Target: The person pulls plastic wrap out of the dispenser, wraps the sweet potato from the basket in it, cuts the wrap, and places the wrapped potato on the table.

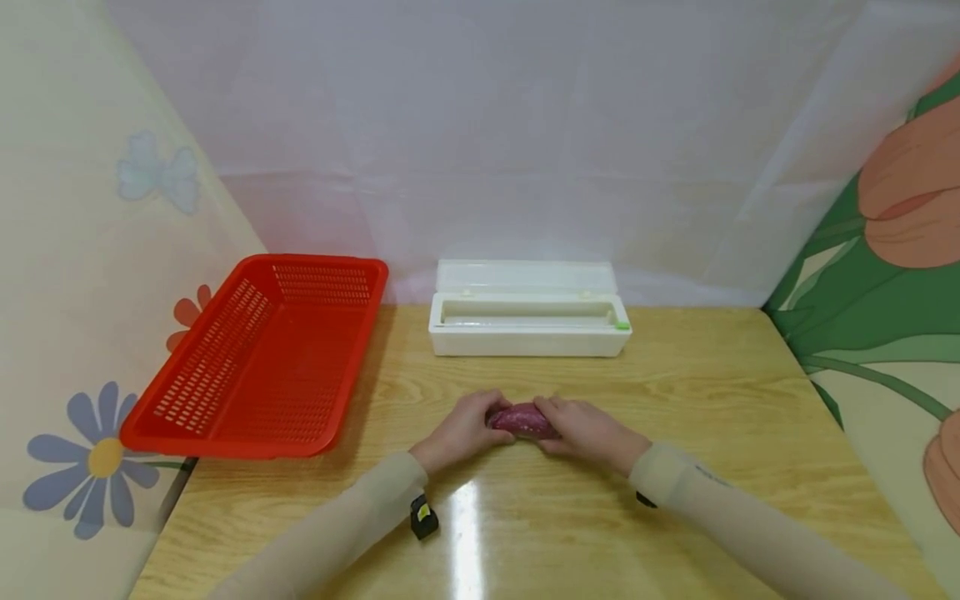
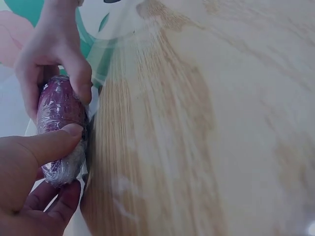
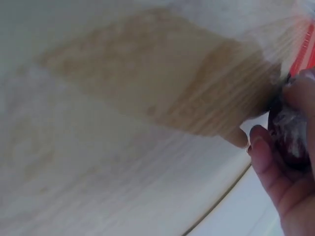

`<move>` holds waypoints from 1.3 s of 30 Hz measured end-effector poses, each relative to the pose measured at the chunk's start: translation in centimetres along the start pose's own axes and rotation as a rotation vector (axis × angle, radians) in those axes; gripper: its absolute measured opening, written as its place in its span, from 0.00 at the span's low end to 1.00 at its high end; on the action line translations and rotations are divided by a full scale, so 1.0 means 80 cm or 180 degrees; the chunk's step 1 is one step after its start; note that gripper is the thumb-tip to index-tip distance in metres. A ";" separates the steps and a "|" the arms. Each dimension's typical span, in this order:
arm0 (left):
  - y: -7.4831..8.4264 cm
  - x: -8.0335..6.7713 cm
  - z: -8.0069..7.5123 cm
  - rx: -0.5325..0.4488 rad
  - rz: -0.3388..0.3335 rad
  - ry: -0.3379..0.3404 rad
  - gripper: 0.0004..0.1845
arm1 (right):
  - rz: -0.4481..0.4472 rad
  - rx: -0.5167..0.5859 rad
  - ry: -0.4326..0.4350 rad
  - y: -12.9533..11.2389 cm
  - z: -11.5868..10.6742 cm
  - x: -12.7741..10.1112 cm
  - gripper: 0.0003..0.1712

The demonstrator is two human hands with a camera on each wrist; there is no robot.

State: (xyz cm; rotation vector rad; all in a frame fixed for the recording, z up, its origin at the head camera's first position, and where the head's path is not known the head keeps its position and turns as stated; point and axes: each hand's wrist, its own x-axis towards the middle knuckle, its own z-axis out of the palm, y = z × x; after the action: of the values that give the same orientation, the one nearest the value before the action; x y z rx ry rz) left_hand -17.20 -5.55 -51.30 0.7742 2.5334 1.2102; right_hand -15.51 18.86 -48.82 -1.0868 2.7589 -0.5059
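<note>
A purple sweet potato (image 1: 527,421) lies crosswise between both hands, just over the tabletop in front of the white box. Clear plastic film is wrapped tightly round it, shiny and wrinkled in the left wrist view, where the sweet potato (image 2: 60,110) shows a whitish bunch of film at its near end. My left hand (image 1: 467,427) grips the left end, thumb on top and fingers beneath. The right hand (image 1: 588,429) holds the opposite end between thumb and fingers. In the right wrist view, the right hand (image 3: 290,194) partly hides the wrapped sweet potato (image 3: 291,140).
A white cling film dispenser (image 1: 528,343) with a raised lid and a green slider stands at the back middle, against the pale backdrop. To the left sits a large red plastic basket (image 1: 288,392). The wooden table (image 1: 720,400) reaches toward a flowered cloth on the right.
</note>
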 end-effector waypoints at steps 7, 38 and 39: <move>0.008 0.004 0.002 0.0176 0.0048 -0.0031 0.21 | 0.0311 0.0091 0.0104 0.005 0.006 -0.001 0.30; 0.016 -0.001 0.003 0.0098 -0.0012 0.0091 0.23 | 0.0322 0.0767 0.0040 0.017 -0.005 -0.003 0.42; 0.015 -0.001 0.004 0.0107 -0.0021 0.0115 0.24 | 0.0323 0.0739 -0.0002 0.017 -0.005 -0.004 0.44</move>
State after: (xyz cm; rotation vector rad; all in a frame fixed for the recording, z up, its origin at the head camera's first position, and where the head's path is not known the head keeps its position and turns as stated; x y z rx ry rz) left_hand -16.62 -4.78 -50.57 0.7578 2.5895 1.1929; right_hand -16.27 20.14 -48.91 -0.8888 2.6542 -0.7871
